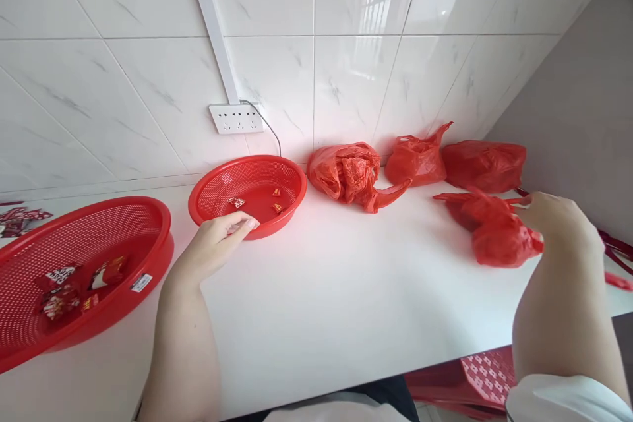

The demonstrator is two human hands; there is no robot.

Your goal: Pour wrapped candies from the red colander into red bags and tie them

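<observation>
My left hand [220, 241] is at the near rim of a small round red plastic basket [200, 194]. Its fingers are curled against the thumb; whatever they may hold is hidden, and I cannot tell if they touch the rim. In that basket lie a few small wrapped snacks [277, 207]. On the right, my right hand [561, 217] is closed on a knotted red plastic bag [504, 237] at the table's right side. The fingertips are partly hidden behind the hand.
A larger red basket [161, 224] with several snack packets [109, 271] stands at the left. Along the tiled wall lie red bags: one crumpled [346, 171], one with handles up [415, 161], one in the corner [487, 165]. A red stool [489, 376] is below the white table [346, 290].
</observation>
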